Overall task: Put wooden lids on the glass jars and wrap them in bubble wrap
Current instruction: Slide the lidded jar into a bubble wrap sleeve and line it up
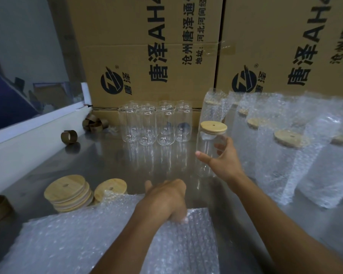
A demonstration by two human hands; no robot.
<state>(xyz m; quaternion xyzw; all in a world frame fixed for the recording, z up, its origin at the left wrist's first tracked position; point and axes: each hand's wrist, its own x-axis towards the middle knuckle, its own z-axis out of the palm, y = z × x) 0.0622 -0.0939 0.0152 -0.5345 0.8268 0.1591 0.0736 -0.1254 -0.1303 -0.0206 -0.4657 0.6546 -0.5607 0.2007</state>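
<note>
Nearest you, your left hand (pixel 167 196) curls its fingers down onto the stack of bubble wrap sheets (pixel 115 240) lying flat on the steel table (pixel 99 155), with a pile of round wooden lids (pixel 68 192), each with a small hole, just left of it. Beyond, your right hand (pixel 223 155) grips an upright clear glass jar (pixel 209 153) capped by a pale wooden lid (pixel 213 126). To the right stand bubble-wrapped jars (pixel 289 155), and farther back a cluster of empty uncapped jars (pixel 154 123) sits before printed cardboard boxes (pixel 147 50).
</note>
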